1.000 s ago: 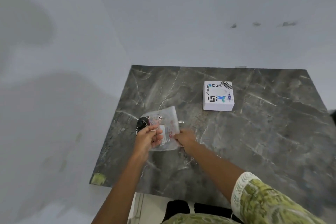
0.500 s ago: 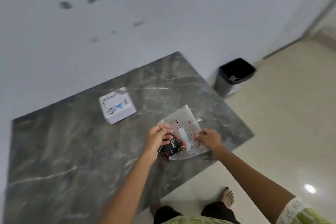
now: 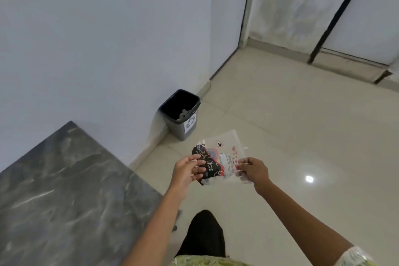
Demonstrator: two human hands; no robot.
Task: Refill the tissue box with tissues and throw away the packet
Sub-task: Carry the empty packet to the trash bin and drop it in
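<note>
At far left the dark grey, white-veined marble bench (image 3: 64, 190) fills the lower corner, its far edge against a plain pale wall (image 3: 97, 39). Past its right corner a dark grey plastic waste bin (image 3: 180, 114) with a white recycling label stands on the floor against that wall, mouth open upward, with some pale scraps inside. Nearer the camera, the left hand (image 3: 186, 171) has its fingers loosely curled over the black printed end of a flat, clear plastic tissue packet (image 3: 220, 157); the grip is partly closed on that edge. The packet is held up over the floor, off the bench, well short of the bin. Its long axis slants from lower left to upper right, the clear end pointing away and to the right. The right hand (image 3: 254, 171) pinches the packet's right edge between thumb and fingertips. Beyond lie glossy cream floor tiles (image 3: 313, 136) with a bright light reflection, and white panels with black frames at the back.
</note>
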